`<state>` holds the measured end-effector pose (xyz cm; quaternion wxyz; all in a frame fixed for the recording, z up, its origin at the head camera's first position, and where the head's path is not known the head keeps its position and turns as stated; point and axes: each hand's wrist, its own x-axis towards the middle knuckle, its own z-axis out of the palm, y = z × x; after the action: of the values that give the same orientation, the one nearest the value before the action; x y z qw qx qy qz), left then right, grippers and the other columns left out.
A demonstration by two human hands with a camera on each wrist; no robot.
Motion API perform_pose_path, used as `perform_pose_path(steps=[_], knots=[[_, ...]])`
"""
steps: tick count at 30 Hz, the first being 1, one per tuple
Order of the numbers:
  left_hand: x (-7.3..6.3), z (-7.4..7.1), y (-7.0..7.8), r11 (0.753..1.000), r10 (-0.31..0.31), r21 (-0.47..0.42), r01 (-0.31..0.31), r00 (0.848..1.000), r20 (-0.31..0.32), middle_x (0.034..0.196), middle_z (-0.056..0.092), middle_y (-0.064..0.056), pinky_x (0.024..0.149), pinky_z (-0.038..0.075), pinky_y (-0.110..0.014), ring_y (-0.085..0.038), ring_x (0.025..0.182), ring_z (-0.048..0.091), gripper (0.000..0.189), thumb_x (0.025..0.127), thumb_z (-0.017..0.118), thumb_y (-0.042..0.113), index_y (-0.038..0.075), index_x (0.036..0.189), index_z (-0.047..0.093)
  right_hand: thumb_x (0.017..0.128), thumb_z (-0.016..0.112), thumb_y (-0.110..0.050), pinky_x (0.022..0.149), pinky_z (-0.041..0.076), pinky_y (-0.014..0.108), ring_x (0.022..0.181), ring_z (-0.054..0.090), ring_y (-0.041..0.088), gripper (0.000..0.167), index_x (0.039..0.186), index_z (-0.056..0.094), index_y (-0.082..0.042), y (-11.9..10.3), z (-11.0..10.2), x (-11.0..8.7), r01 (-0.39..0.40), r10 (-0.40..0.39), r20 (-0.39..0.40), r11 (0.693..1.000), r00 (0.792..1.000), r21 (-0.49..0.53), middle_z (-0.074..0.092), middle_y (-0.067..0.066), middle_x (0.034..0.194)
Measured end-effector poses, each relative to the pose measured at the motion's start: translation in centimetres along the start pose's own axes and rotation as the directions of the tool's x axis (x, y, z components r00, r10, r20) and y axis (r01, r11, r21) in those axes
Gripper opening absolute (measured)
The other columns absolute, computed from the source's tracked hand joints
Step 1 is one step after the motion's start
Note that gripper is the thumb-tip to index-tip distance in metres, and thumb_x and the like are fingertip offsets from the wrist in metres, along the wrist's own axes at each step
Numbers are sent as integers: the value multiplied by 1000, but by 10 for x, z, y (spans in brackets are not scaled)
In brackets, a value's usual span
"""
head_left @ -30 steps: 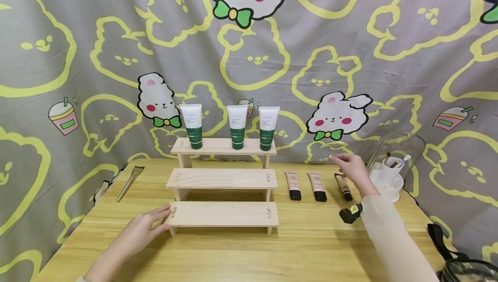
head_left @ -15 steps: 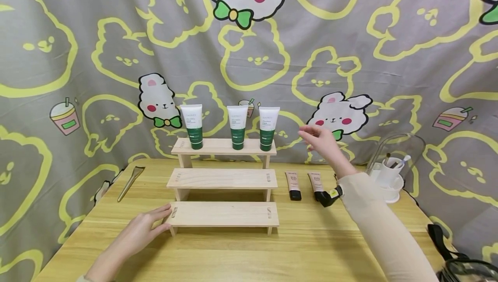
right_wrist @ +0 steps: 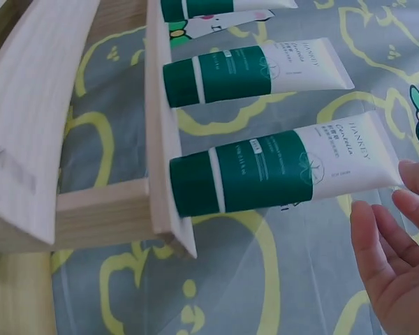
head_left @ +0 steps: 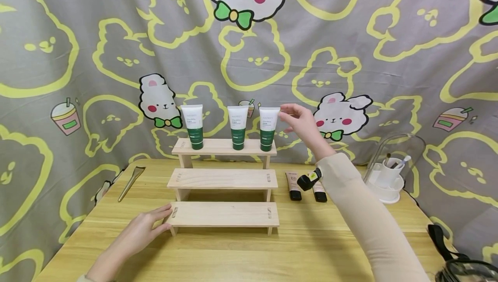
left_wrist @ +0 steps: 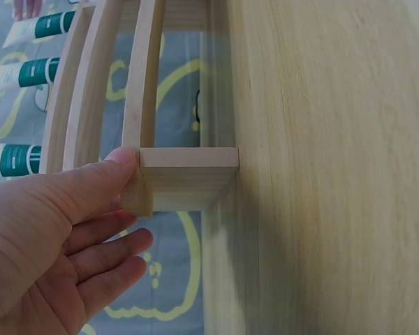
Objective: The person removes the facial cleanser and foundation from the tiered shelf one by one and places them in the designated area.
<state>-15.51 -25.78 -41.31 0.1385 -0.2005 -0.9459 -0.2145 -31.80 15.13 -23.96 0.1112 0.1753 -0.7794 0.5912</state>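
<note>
A stepped wooden display stand [head_left: 223,213] has three tiers. Three green-and-white squeeze tubes stand cap down on its top tier: a left tube [head_left: 193,127], a middle tube [head_left: 238,127] and a right tube [head_left: 267,129]. With thumb and fingers, my left hand [head_left: 142,230] holds the left end of the lowest tier; the left wrist view has the thumb against the board's edge. Beside the crimped top of the right tube is my right hand [head_left: 303,126], fingers parted and lightly bent. In the right wrist view the fingertips [right_wrist: 412,174] are right at that crimped end; contact is unclear.
Two BB cream tubes [head_left: 293,185] lie right of the stand, partly behind the right wrist camera [head_left: 308,180]. A white brush holder with a clear cover [head_left: 389,178] stands far right. A brush-like tool [head_left: 131,183] lies left. A patterned curtain [head_left: 256,74] hangs behind.
My right hand has moved left and up, from above the rightmost small tube on the table to the right green-and-white tube. The left hand has stayed on the stand.
</note>
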Motion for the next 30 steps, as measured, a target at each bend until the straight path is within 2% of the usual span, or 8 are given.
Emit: perform_pose_path(steps=[3, 9, 15, 24, 30], knots=[[0, 0, 0, 1000, -1, 0, 1, 1000, 1, 123, 56, -16, 87, 45, -49, -34, 105, 56, 40, 79, 72, 16, -3, 113, 63, 90, 62, -21, 65, 56, 29, 98, 56, 22, 38, 123, 55, -3, -4, 3, 4, -18, 19, -8, 999, 1000, 38, 57, 13, 113], [0, 0, 0, 1000, -3, 0, 3, 1000, 4, 123, 56, -16, 87, 45, -48, -33, 105, 56, 40, 79, 72, 16, -3, 113, 63, 91, 61, -18, 63, 54, 27, 92, 58, 21, 32, 119, 59, -3, -7, 5, 7, -28, 30, -25, 994, 999, 106, 59, 11, 108], [0, -1, 1, 1000, -6, -3, 6, 1000, 4, 123, 56, -16, 88, 45, -49, -34, 106, 56, 40, 79, 72, 17, -3, 113, 63, 91, 61, -15, 63, 54, 26, 87, 59, 19, 28, 115, 60, 0, -7, 7, 9, -28, 33, -37, 992, 999, 120, 61, 11, 104], [1, 0, 0, 1000, -7, -4, 7, 1000, 4, 123, 56, -16, 88, 45, -49, -34, 106, 56, 40, 80, 71, 17, -3, 113, 63, 91, 60, -12, 76, 54, 34, 86, 60, 19, 26, 111, 59, 4, -9, 8, 7, -20, 24, -23, 988, 999, 153, 60, 10, 98], [0, 0, 0, 1000, -7, 1, 7, 1000, 3, 123, 56, -16, 87, 46, -48, -33, 105, 57, 40, 80, 72, 18, -3, 113, 64, 90, 61, -11, 75, 54, 33, 84, 60, 19, 22, 106, 60, 4, -10, 7, 5, -16, 21, -27, 987, 999, 161, 60, 9, 94]])
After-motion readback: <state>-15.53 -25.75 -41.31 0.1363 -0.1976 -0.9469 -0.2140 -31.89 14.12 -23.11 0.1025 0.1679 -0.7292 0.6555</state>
